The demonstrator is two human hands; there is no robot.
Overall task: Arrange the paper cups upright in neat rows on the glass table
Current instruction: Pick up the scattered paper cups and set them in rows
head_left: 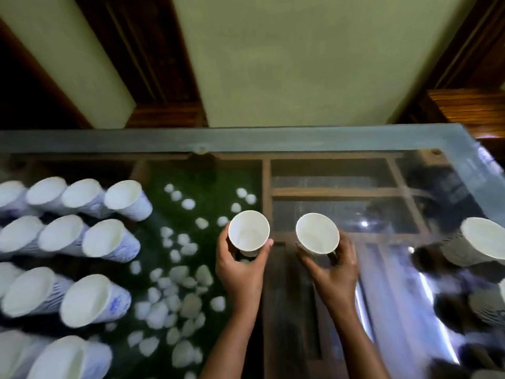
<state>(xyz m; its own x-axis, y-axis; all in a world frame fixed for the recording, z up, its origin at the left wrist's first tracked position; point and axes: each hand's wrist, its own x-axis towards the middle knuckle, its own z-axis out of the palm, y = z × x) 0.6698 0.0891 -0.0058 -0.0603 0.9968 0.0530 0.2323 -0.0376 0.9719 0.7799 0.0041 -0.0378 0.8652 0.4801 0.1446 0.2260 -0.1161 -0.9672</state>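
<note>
Head view, looking steeply down on a glass worktop [341, 140] with a grey-edged rim along its far side. The left hand [240, 272] grips a white paper cup [248, 231] near the middle of the glass — thumb on the cup's left wall, fingers [266, 248] curled round its right wall and closed on it; the cup stands upright with its open mouth facing the camera. The right hand [332, 272] grips a second cup [317, 233] just to the right of the first, the two cups apart and roughly level; its fingers wrap the lower wall from both sides, and this cup tilts slightly toward the left. Whether either cup's base touches the glass cannot be told.

At the left of the worktop stand rows of cups [82, 242] — white inside, with blue print on their outer walls — upright and close together in four or more lines that run off the left edge. At the right edge another cup [483, 237] stands upright, blurred, with more cups partly visible below it.

Beneath the glass lie white pebbles [177, 283] on a green mat [213, 187], and to the right a wooden frame [266, 192] of bars. Beyond the worktop is a pale wall [287, 64] with dark wooden trim.
</note>
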